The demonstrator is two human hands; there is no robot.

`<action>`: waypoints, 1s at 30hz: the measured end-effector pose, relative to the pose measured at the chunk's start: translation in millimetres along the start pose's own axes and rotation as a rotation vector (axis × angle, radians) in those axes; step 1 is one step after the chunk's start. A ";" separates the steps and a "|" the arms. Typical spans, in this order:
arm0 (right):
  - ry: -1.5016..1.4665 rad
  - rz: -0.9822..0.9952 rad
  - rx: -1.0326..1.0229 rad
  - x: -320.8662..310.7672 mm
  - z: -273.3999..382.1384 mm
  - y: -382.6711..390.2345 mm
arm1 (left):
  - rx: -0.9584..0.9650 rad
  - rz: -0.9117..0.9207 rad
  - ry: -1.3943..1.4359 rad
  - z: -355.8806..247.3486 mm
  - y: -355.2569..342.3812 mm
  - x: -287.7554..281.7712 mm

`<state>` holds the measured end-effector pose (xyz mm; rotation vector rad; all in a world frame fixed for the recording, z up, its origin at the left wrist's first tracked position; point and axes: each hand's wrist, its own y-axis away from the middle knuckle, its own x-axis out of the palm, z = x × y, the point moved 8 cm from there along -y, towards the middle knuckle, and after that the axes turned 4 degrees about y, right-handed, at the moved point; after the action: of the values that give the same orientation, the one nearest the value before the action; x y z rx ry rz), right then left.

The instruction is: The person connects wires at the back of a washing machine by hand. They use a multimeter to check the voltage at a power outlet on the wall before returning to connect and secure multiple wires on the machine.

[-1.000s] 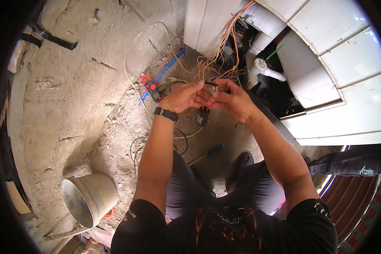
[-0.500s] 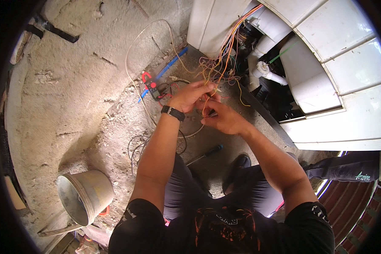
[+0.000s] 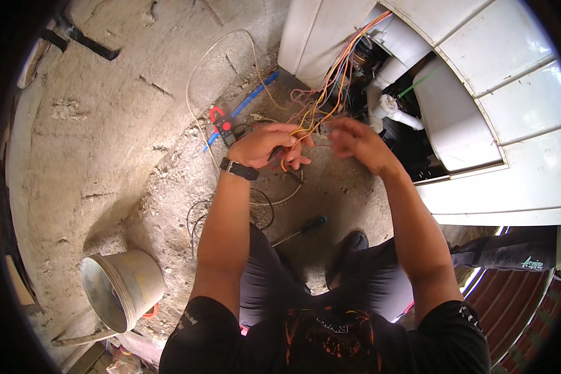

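My left hand, with a black watch on its wrist, is closed around a bundle of yellow and orange wires. An orange wire end curls below its fingers. The wires run up and right into a square opening in a white tiled wall. To the right of the bundle is my right hand, slightly blurred, its fingers bent and apart with no object visible in them. A red-and-black clamp meter lies on the ground just beyond my left hand.
Inside the opening are white pipes. Across the rough floor lie a blue rod, a pale cable, thin black leads and a screwdriver between my feet. A tipped bucket lies at left.
My right hand has come away from my left hand and moved up and right. My left hand has shifted slightly left and down, still holding wires.
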<state>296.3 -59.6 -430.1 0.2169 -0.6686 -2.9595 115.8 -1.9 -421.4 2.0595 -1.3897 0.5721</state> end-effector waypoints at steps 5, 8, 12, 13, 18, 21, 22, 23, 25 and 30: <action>-0.551 -0.275 -0.041 -3.7 7.9 -10.5 | -0.001 0.051 -0.009 -22.1 17.4 13.1; -0.549 -0.450 -0.028 -25.9 10.5 -6.9 | 0.086 -0.024 -0.010 -41.1 34.9 -4.4; -0.655 -0.556 -0.033 -77.5 -2.4 -2.0 | 0.178 -0.247 0.010 -40.5 39.6 -45.5; -0.709 -0.555 -0.025 -84.9 -7.8 -2.2 | 0.221 -0.299 0.038 -43.0 38.5 -53.9; -0.625 -0.544 -0.045 -79.5 -2.8 1.5 | 0.303 -0.503 0.143 -39.2 40.5 -94.2; -0.556 -0.564 -0.061 -84.0 -2.7 1.8 | 0.294 -0.560 0.145 -34.6 38.7 -104.1; -0.527 -0.587 -0.061 -85.6 -2.9 2.6 | 0.291 -0.572 0.149 -33.0 38.3 -104.7; -0.498 -0.609 -0.060 -85.9 -3.1 2.9 | 0.288 -0.585 0.152 -31.6 38.4 -105.4; -0.415 -0.620 -0.076 -81.8 -3.3 -0.7 | 0.281 -0.575 0.206 -31.3 39.4 -105.4; -0.220 -0.441 -0.072 -53.6 -8.5 -16.8 | 0.270 -0.461 0.278 -35.0 36.8 -93.9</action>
<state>349.3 -41.2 -438.8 0.0341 -0.6009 -3.4622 46.4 75.1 -446.9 2.3023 -0.6761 0.8349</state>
